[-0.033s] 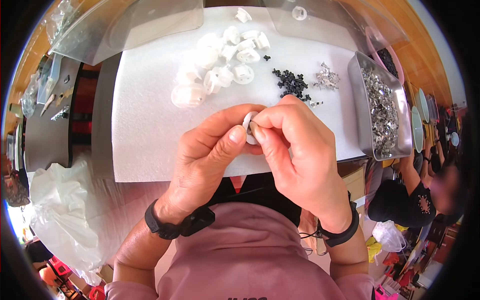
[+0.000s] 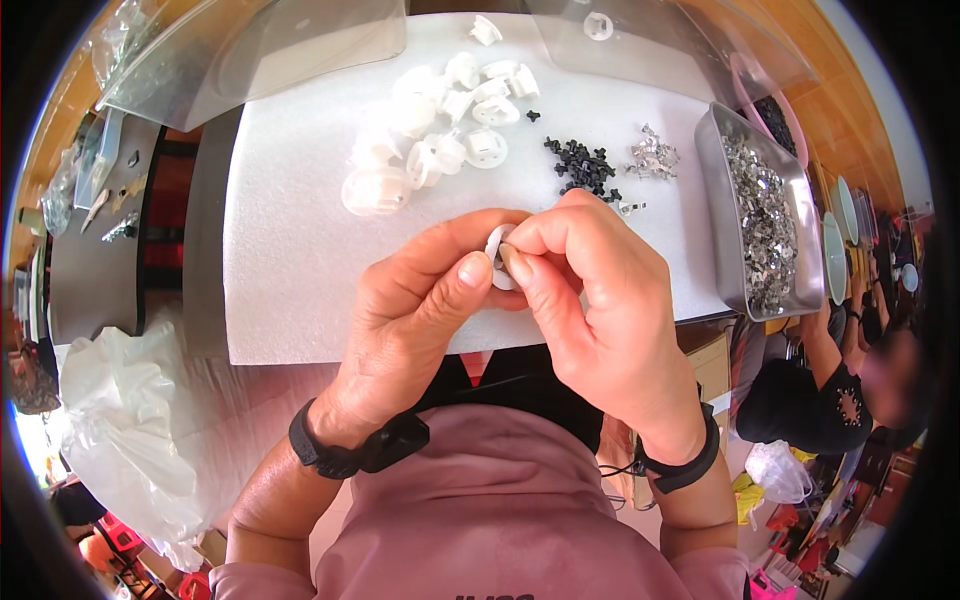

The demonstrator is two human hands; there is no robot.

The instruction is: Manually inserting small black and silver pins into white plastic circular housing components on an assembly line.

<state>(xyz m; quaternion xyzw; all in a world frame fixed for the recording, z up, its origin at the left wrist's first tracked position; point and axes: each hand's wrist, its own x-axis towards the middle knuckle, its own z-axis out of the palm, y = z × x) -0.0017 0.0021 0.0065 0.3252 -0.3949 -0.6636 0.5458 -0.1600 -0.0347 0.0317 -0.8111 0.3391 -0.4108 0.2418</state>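
Over the near part of the white foam sheet [image 2: 290, 300], my two hands meet at one small round white plastic fitting [image 2: 496, 240]. My left hand [image 2: 415, 310] is closed, pinching the fitting's rim between thumb and fingers. From the other side, my right hand [image 2: 610, 300] is closed too, its thumb and index fingertip pressed together at the fitting's opening. Whatever lies between those right fingertips is hidden. Beyond my hands lies a heap of similar white plastic fittings [image 2: 486, 148]. Just past my right hand are small black cross-shaped pieces [image 2: 582, 166] and a little pile of metal clips [image 2: 652, 155].
A metal tray [image 2: 735, 255] full of shiny metal clips stands at the right, beside a pink container [image 2: 742, 75] of dark pieces. Clear plastic sheets [image 2: 300, 45] edge the far side. A white plastic bag [image 2: 125, 420] hangs at left. Another person [image 2: 800, 405] sits at right.
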